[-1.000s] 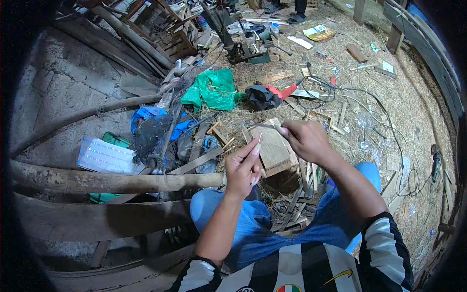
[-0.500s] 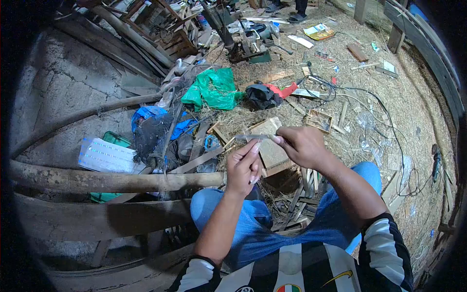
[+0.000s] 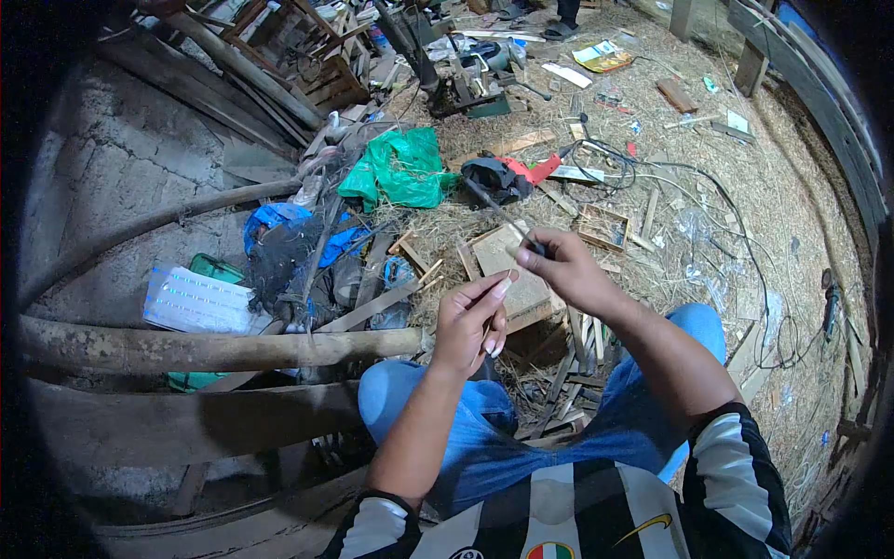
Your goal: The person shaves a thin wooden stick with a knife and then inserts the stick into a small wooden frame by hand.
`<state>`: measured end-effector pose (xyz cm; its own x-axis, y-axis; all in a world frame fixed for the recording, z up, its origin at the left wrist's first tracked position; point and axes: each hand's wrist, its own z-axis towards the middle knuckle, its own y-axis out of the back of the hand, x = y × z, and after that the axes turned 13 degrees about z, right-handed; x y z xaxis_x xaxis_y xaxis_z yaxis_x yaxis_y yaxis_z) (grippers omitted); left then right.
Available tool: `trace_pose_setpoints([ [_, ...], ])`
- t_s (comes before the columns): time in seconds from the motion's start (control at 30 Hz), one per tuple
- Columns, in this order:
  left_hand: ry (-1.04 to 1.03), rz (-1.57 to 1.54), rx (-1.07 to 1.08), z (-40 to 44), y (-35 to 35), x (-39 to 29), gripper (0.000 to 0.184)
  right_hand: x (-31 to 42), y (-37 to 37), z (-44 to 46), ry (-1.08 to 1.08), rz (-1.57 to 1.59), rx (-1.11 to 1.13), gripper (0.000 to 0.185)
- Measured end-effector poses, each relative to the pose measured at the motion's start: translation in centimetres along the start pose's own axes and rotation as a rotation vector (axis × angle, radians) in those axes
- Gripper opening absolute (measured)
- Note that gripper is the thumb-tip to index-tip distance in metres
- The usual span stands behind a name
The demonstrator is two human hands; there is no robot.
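Held out over my lap, my left hand (image 3: 470, 321) pinches a small thin piece between thumb and forefinger; the piece is too small to name. Just right of it and slightly higher, my right hand (image 3: 568, 270) is closed round a knife (image 3: 496, 210), whose narrow blade points up and to the left, apart from the left fingertips. Below and behind both hands stands a wooden block (image 3: 512, 270) with a flat top, partly covered by my fingers.
Wood scraps surround the block. Beyond lie a green plastic bag (image 3: 402, 168), a black bag (image 3: 498, 180), a small wooden frame (image 3: 603, 227) and black cable (image 3: 694, 170). A thick pole (image 3: 214, 343) runs across the left. A person's foot (image 3: 560, 31) shows at the top.
The knife has swung from lying nearly level across my left fingertips to pointing up and left, away from them. My view has shifted slightly.
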<state>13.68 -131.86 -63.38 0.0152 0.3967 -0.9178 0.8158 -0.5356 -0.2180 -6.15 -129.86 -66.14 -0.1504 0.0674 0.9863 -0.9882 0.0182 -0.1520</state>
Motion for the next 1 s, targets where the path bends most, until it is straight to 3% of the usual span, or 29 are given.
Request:
trace_pose_setpoints([
  [0.47, 0.03, 0.049, 0.028, 0.0, 0.1, 0.0, 0.029, 0.6, 1.3, 0.6, -0.082, -0.027, -0.083, 0.032],
  [0.67, -0.024, 0.08, -0.068, 0.0, 0.1, 0.0, 0.029, 1.8, 0.3, -0.2, 0.178, -0.335, -0.231, 0.038],
  [0.73, -0.052, 0.11, -0.116, 0.1, 0.1, 0.0, 0.029, 3.0, -0.2, -1.1, 0.203, -0.71, -0.138, 0.036],
  [0.77, -0.083, 0.089, -0.154, 0.1, 0.1, 0.1, 0.027, 2.9, -0.3, -1.3, 0.28, -0.759, -0.089, 0.032],
  [1.0, -0.173, 0.114, -0.225, 0.3, 0.3, 0.4, 0.017, 2.5, -1.5, -1.8, 0.295, -0.874, 0.017, 0.03],
])
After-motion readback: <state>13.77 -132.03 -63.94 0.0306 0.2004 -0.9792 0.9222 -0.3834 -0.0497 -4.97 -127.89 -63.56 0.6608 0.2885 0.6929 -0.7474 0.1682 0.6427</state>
